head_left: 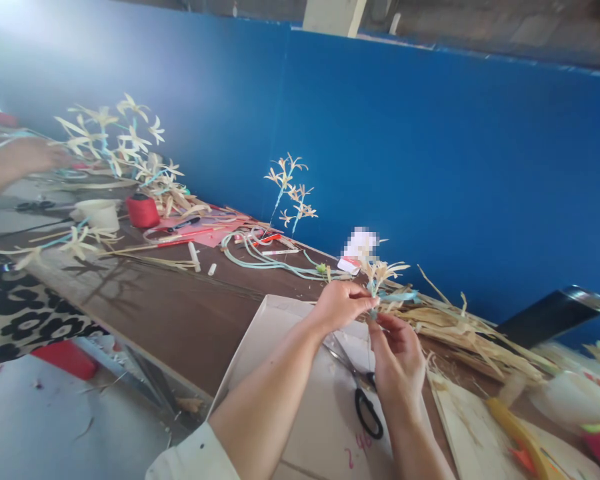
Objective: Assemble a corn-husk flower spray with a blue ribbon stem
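Observation:
My left hand point(341, 305) pinches the stem of a pale, dried-leaf flower point(381, 272) near its base, where light blue wrapping shows. Just below, the fingers of my right hand point(399, 353) close on the same stem, and a thin wire hangs down between the hands. Narrow cream petals fan out above my fingertips. Under my hands lies a cardboard sheet point(260, 353) with red writing on it. Scissors point(368, 413) with black handles rest on the sheet, partly behind my right hand.
Dried leaf strips point(460, 327) are heaped to the right, near a black cylinder point(555, 317) and a yellow-handled tool point(520, 433). Finished-looking flower sprigs point(293, 187) stand by the blue wall. A red thread spool point(143, 211) sits leftward; another person's arm point(20, 163) reaches in.

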The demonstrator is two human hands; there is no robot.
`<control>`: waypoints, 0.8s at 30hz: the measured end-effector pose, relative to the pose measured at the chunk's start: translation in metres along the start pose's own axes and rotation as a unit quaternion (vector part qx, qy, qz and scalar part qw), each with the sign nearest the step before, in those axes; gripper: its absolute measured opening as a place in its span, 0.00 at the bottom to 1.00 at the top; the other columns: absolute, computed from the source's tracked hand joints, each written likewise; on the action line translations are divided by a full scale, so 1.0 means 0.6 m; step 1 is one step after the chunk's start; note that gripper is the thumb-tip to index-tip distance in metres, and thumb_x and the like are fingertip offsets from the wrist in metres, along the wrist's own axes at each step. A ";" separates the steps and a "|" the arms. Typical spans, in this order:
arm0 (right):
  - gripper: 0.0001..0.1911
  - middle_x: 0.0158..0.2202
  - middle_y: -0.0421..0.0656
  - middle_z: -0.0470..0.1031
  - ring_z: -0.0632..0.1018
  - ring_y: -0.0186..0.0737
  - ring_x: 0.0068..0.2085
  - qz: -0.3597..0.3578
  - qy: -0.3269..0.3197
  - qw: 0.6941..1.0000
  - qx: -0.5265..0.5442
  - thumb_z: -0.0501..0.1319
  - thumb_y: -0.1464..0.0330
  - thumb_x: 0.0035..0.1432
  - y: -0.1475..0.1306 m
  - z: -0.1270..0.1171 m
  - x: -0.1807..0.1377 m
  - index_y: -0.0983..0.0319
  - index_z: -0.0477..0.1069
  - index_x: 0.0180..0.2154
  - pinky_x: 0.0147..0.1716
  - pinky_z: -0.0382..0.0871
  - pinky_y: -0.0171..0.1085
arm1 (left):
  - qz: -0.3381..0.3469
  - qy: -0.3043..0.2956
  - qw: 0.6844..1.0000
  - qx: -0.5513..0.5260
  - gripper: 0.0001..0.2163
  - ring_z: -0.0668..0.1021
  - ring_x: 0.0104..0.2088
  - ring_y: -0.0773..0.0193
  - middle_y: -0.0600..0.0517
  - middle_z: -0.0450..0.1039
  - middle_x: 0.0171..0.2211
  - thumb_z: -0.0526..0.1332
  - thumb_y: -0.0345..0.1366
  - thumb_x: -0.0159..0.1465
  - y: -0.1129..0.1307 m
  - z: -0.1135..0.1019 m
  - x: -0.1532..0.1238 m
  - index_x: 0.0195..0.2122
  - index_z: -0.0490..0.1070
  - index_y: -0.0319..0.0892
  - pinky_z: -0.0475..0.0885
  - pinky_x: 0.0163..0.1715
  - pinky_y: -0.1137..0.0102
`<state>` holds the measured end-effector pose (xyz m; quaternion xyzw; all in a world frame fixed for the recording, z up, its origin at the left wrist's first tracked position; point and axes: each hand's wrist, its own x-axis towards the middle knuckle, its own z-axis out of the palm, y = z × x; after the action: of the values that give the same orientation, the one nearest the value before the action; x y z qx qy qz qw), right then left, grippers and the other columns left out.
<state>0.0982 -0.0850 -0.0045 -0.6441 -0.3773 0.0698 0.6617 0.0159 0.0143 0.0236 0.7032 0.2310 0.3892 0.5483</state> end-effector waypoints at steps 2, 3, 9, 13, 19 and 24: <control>0.18 0.26 0.39 0.69 0.67 0.33 0.24 0.007 0.009 1.000 0.004 0.64 0.55 0.49 0.000 0.000 0.001 0.62 0.71 0.37 0.22 0.60 0.32 | -0.002 -0.001 1.000 0.001 0.17 0.73 0.29 0.67 0.51 0.75 0.27 0.62 0.47 0.53 -0.002 0.001 0.001 0.33 0.77 0.36 0.65 0.30 0.74; 0.18 0.23 0.38 0.68 0.66 0.33 0.23 0.012 0.015 1.000 0.002 0.63 0.55 0.50 0.001 0.001 0.002 0.62 0.71 0.36 0.22 0.59 0.32 | 0.000 -0.002 1.000 0.002 0.17 0.72 0.29 0.67 0.51 0.75 0.27 0.62 0.47 0.53 -0.003 0.002 0.001 0.32 0.77 0.36 0.65 0.30 0.74; 0.19 0.20 0.37 0.67 0.67 0.34 0.21 0.007 0.028 0.998 -0.052 0.62 0.53 0.50 0.010 -0.003 0.011 0.62 0.71 0.34 0.22 0.60 0.34 | 0.013 0.010 1.000 0.022 0.17 0.72 0.28 0.67 0.52 0.74 0.27 0.61 0.48 0.54 -0.007 0.003 0.002 0.32 0.77 0.37 0.65 0.31 0.74; 0.19 0.21 0.38 0.69 0.68 0.35 0.22 -0.008 0.032 0.995 -0.089 0.60 0.52 0.52 0.014 -0.006 0.011 0.62 0.71 0.34 0.24 0.62 0.34 | 0.014 0.012 0.999 0.036 0.17 0.73 0.28 0.67 0.52 0.75 0.27 0.60 0.48 0.54 -0.009 0.003 0.002 0.32 0.77 0.38 0.65 0.30 0.74; 0.17 0.34 0.45 0.72 0.72 0.38 0.29 -0.083 0.033 0.988 -0.123 0.59 0.54 0.54 0.017 -0.007 0.013 0.61 0.72 0.35 0.30 0.66 0.36 | 0.006 -0.006 0.998 0.060 0.18 0.72 0.27 0.67 0.52 0.75 0.26 0.57 0.49 0.56 -0.010 0.004 0.003 0.32 0.77 0.38 0.65 0.29 0.74; 0.15 0.43 0.48 0.69 0.72 0.41 0.39 -0.144 0.043 0.979 -0.139 0.59 0.56 0.55 0.016 -0.009 0.018 0.61 0.72 0.34 0.34 0.67 0.37 | 0.006 -0.003 0.997 0.073 0.19 0.71 0.25 0.68 0.52 0.74 0.25 0.56 0.50 0.57 -0.012 0.006 0.002 0.31 0.76 0.39 0.65 0.28 0.75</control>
<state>0.1126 -0.0814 -0.0081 -0.6712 -0.4431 -0.1068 0.5846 0.0202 0.0155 0.0170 0.7439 0.2534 0.3726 0.4936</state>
